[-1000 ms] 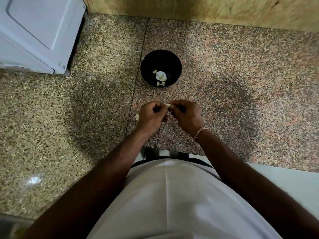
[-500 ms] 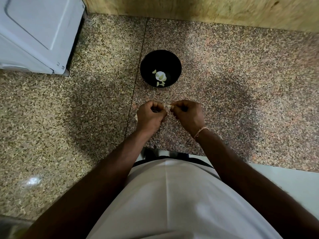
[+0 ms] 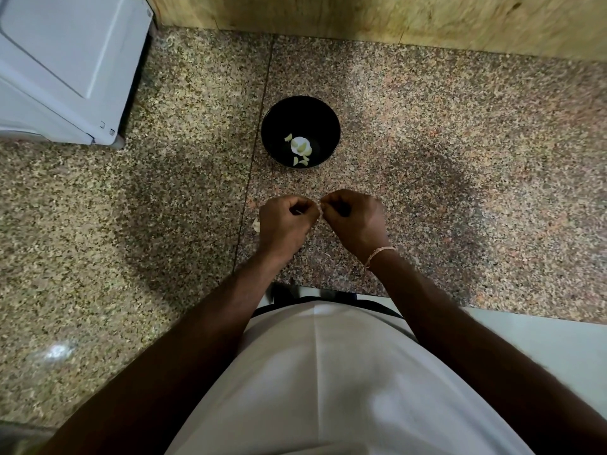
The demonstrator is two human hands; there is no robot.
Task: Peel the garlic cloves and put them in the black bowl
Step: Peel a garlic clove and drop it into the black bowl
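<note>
Both fists have drawn slightly closer together since a second ago, bowl unmoved.
On the granite tabletop (image 3: 460,159), black bowl (image 3: 328,116) holds peeled cloves (image 3: 300,146); left hand (image 3: 285,224) and right hand (image 3: 356,221), fingers curled, pinch a garlic clove (image 3: 319,206) between them.

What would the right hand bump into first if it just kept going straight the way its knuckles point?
Probably the left hand. The right hand points leftwards, its fingertips already meeting the left's around a small pale garlic clove. The black bowl lies farther away on the granite counter, off that line.
</note>
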